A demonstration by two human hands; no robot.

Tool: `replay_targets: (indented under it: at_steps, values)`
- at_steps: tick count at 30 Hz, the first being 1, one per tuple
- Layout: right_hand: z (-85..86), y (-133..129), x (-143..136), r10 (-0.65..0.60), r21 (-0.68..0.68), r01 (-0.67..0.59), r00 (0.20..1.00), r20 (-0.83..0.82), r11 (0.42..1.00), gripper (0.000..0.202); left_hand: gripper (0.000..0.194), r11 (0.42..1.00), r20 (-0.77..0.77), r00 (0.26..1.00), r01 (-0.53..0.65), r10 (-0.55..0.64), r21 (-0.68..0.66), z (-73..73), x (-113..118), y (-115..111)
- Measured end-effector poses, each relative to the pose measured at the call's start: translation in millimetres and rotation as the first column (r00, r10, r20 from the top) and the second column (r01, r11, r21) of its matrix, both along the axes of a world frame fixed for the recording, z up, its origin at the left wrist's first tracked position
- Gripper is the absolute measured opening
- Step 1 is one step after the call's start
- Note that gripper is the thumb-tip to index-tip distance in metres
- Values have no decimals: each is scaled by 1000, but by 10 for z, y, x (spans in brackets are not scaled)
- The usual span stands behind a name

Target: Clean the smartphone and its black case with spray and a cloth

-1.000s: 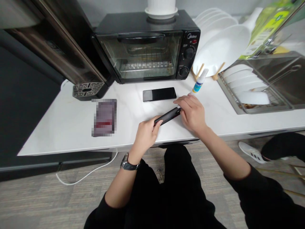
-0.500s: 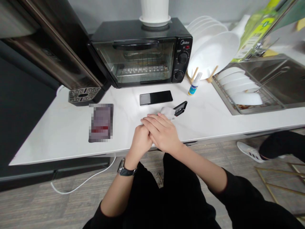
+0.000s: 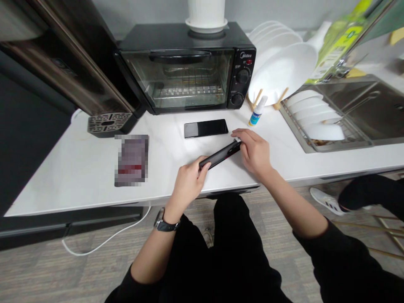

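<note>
In the head view, I see my left hand [image 3: 190, 178] pinching one end of the black phone case [image 3: 221, 155] (a long, dark thing) over the white counter [image 3: 164, 160]. My right hand [image 3: 256, 152] is closed on a white wipe [image 3: 237, 139] at its other end.

White counter [image 3: 167, 168]; phone [image 3: 206, 128], spray bottle [image 3: 256, 115], toaster oven [image 3: 186, 80] on top.

Wristwatch [image 3: 167, 223], worn behind the left hand [image 3: 188, 179]: silver-toned case, dark strap. Up the arm from the wristwatch, the left sleeve [image 3: 129, 288] is black and ends near the elbow. Well right of the wristwatch, the right sleeve [image 3: 334, 252] matches. Between wristwatch and right sleeve, black trousers [image 3: 235, 240] and a partly visible, light-toned shoe [image 3: 208, 238], details unclear.
</note>
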State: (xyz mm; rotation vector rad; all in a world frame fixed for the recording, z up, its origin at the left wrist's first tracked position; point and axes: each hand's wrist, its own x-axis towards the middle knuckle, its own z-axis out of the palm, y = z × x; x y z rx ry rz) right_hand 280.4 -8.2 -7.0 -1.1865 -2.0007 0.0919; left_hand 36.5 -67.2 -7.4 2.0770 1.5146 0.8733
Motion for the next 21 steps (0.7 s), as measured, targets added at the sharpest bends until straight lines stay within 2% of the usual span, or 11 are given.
replay_targets:
  at_steps: [3, 6, 9, 10, 11, 12, 14, 16, 18, 21]
  values:
    - [-29, 14, -13, 26, -48, -28, 999, -44, 998, 46, 24, 995, 99, 992, -88, 84, 41, 173, 1, 16]
    - [-33, 53, -95, 130, -117, -139, 988, -81, 983, 43, 19, 990, 253, 966, -85, 54, 115, 529, -6, 150]
    - [-10, 91, -182, 265, -185, -285, 956, -127, 940, 39, 16, 979, 342, 936, 17, -87, 203, 859, -10, 408]
    - [-7, 102, -199, 303, -203, -327, 943, -142, 923, 38, 18, 978, 382, 911, 88, -155, 188, 923, -12, 510]
    - [-11, 113, -205, 328, -215, -356, 932, -156, 909, 37, 25, 969, 443, 862, 221, -247, 110, 961, -13, 613]
    - [-23, 127, -201, 336, -216, -368, 926, -174, 904, 37, 30, 938, 537, 787, 347, -303, 20, 973, -13, 713]
    - [-62, 173, -163, 281, -186, -326, 932, -229, 927, 38, 40, 847, 666, 671, 520, -326, -109, 942, -6, 889]
    - [-80, 249, -104, 162, -131, -212, 935, -316, 968, 41, 46, 792, 737, 589, 598, -332, -121, 873, 15, 1018]
    - [-23, 351, -65, 44, -76, -82, 912, -408, 994, 40, 47, 783, 737, 561, 618, -378, -69, 794, 41, 1090]
    - [228, 513, -142, -33, 82, 86, 861, -507, 993, 31, 54, 781, 647, 622, 621, -442, -63, 690, 69, 1089]
